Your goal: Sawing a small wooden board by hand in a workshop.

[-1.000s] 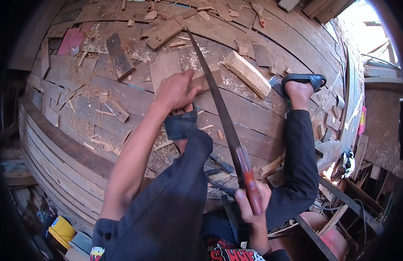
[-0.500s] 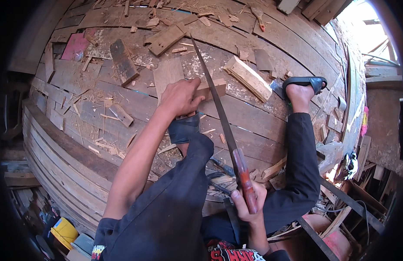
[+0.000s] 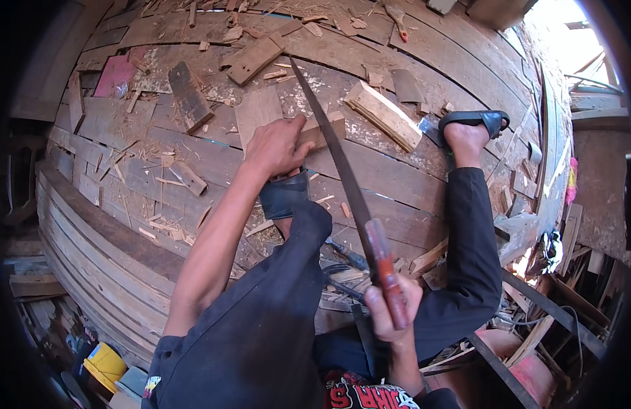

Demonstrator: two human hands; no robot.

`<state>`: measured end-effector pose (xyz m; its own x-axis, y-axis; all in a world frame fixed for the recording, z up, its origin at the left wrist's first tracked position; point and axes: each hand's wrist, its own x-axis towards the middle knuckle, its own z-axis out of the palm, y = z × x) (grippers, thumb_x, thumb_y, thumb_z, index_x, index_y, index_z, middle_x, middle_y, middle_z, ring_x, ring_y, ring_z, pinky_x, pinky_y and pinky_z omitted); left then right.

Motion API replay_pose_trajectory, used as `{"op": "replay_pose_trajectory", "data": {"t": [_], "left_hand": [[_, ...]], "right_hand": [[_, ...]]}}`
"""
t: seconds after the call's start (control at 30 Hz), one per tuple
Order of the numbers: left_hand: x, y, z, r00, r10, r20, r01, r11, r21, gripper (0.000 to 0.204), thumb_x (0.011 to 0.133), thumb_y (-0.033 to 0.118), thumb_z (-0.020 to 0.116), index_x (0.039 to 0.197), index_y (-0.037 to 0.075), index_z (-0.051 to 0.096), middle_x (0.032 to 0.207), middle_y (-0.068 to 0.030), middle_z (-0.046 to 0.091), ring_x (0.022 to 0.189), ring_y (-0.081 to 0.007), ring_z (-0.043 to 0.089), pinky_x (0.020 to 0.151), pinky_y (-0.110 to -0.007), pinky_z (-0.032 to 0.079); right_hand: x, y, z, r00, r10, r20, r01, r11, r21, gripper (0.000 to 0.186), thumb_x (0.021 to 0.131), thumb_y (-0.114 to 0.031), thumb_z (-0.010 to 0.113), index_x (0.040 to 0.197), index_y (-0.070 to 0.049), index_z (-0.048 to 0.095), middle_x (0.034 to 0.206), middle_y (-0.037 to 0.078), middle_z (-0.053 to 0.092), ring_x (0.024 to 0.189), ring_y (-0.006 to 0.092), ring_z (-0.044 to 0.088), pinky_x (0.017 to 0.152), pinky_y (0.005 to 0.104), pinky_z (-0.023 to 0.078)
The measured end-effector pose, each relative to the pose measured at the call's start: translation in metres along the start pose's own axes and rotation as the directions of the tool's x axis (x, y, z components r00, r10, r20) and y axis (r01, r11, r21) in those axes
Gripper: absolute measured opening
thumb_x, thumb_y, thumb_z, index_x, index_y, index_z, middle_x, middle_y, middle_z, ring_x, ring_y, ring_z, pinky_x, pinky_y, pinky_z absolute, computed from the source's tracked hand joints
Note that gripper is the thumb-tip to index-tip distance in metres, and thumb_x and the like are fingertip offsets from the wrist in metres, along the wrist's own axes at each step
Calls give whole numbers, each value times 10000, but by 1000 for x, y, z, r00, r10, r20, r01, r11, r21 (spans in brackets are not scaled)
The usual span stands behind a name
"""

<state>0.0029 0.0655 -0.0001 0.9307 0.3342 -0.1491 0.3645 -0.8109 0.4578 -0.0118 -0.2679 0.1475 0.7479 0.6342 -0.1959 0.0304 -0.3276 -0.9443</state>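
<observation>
My right hand (image 3: 395, 307) is wrapped round the red-brown handle of a handsaw (image 3: 336, 153). Its long, dark, tapering blade points away from me and crosses a small wood block (image 3: 336, 128). My left hand (image 3: 278, 146) grips that block just left of the blade, thumb toward the saw, fingers partly hidden. Below the hand is my foot in a black sandal (image 3: 285, 195); a flat, pale board (image 3: 259, 109) lies beyond it. Whether the teeth are sunk in the wood, I cannot tell.
Offcuts and shavings litter the plank floor (image 3: 404, 184). A pale timber block (image 3: 383, 116) lies right of the blade, with a paintbrush (image 3: 397, 19) farther away. My other sandalled foot (image 3: 469, 133) is at right. Stacked boards (image 3: 104, 252) stand at left; a yellow container (image 3: 104, 365) sits lower left.
The saw has slid slightly back toward me across the block. My left hand keeps its grip, and the whole view has shifted a little.
</observation>
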Motion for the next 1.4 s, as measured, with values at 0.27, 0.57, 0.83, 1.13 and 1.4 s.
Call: {"op": "replay_pose_trajectory", "data": {"t": [0.27, 0.57, 0.83, 1.13, 1.4], "left_hand": [[9, -1, 0, 994, 61, 95, -60, 998, -16, 441, 908, 391, 717, 1112, 40, 545, 919, -233, 699, 948, -461, 670, 789, -567, 502], [10, -4, 2, 997, 4, 82, -2, 999, -33, 468, 907, 398, 719, 1183, 57, 555, 930, -242, 704, 961, -461, 676, 796, -566, 507], [8, -2, -4, 991, 50, 121, -52, 999, 13, 484, 900, 403, 728, 1180, 46, 560, 928, -240, 699, 966, -456, 671, 806, -558, 506], [9, 0, 2, 997, 54, 48, -55, 998, 17, 493, 896, 429, 730, 1169, 49, 576, 911, -236, 695, 953, -455, 669, 803, -558, 503], [16, 7, -1, 990, 69, 127, -70, 998, 1, 494, 890, 422, 734, 1178, 50, 584, 924, -237, 707, 956, -450, 682, 807, -556, 512]], "right_hand": [[-30, 11, -3, 997, 40, 68, -37, 998, -46, 239, 853, -118, 778, 742, -27, 587, 556, 17, 520, 472, 109, 533, 483, 280, 406], [-21, 1, -8, 1000, 30, -8, -30, 999, 12, 279, 856, -117, 759, 705, -40, 538, 548, 10, 471, 476, 94, 454, 487, 285, 366], [-59, -4, -23, 993, 105, 59, -106, 994, 3, 244, 838, -106, 768, 725, -33, 565, 550, 12, 479, 471, 100, 482, 492, 274, 388], [-47, -5, -21, 998, 56, 2, -57, 998, 36, 287, 844, -123, 768, 692, -51, 535, 546, 13, 479, 467, 104, 469, 494, 271, 375], [-83, -7, -28, 995, 98, 18, -98, 995, -23, 270, 835, -119, 784, 708, -43, 558, 532, 13, 478, 451, 99, 477, 476, 276, 377]]}}
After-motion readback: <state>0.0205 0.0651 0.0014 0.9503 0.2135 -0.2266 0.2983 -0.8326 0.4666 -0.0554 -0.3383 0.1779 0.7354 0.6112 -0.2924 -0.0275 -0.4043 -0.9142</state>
